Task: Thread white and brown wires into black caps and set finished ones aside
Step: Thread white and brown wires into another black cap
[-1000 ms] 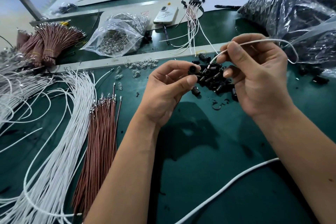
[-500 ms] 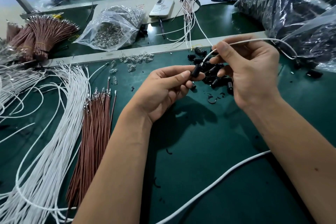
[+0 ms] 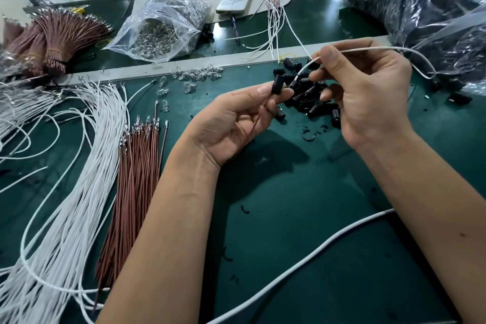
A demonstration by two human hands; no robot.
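My left hand (image 3: 236,118) pinches a black cap (image 3: 279,85) between thumb and fingers; a brown wire (image 3: 254,127) runs down from the cap across the palm. My right hand (image 3: 368,92) pinches a white wire (image 3: 373,48) that loops out to the right, and its free end (image 3: 302,71) points down-left, just right of the cap. A pile of loose black caps (image 3: 310,102) lies on the green mat (image 3: 302,205) behind and between both hands. Finished capped wires (image 3: 274,5) lie at the back.
Loose white wires (image 3: 68,192) and a bundle of brown wires (image 3: 136,171) lie at the left. Tied brown bundles (image 3: 57,37), a clear bag of small parts (image 3: 160,31), a phone (image 3: 235,0) and big black-filled bags (image 3: 426,2) stand behind. A thick white cable (image 3: 302,263) crosses the front.
The left hand has turned the cap upright and a brown wire now shows beneath it. The white wire's end in the right hand has come down closer to the cap.
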